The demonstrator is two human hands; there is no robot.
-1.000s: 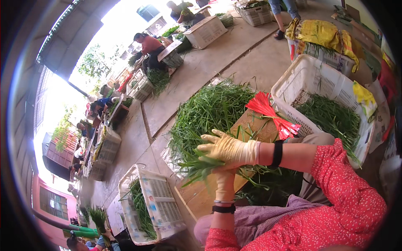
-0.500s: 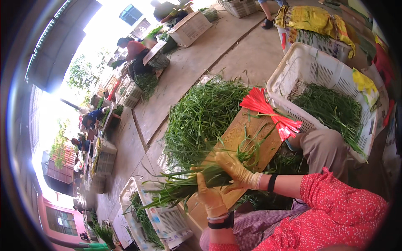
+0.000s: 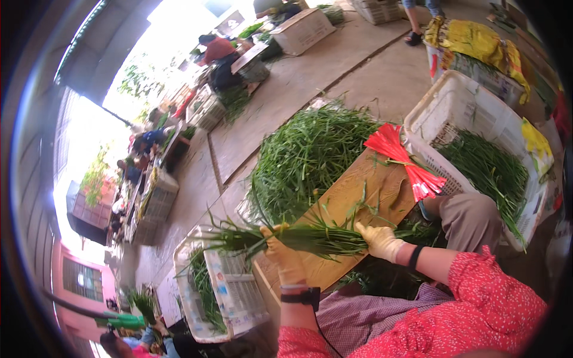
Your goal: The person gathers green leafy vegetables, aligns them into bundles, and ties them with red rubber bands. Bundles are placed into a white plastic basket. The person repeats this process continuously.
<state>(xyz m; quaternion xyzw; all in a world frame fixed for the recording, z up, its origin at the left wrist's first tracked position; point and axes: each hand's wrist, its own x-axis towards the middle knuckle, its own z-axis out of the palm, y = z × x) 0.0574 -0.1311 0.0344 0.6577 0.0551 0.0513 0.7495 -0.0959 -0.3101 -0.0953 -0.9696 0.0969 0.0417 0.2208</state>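
My left hand (image 3: 284, 256), in a yellow glove with a dark watch at the wrist, is closed around a bunch of long green chives (image 3: 310, 237) lying sideways over a wooden board (image 3: 352, 203). The bunch's tips fan out to the left, past the board's edge. My right hand (image 3: 379, 240), also gloved in yellow, grips the same bunch at its right end. A bundle of red ties (image 3: 401, 160) lies on the board's far right corner.
A big loose heap of chives (image 3: 304, 156) lies on the concrete beyond the board. A white crate (image 3: 471, 113) with chives stands at right, another white crate (image 3: 222, 292) at lower left. Other people sit working among boxes farther back.
Both hands have shifted the bunch from a gathered clump to lying flat across the board. The right hand slid to its right end, and the view tilted.
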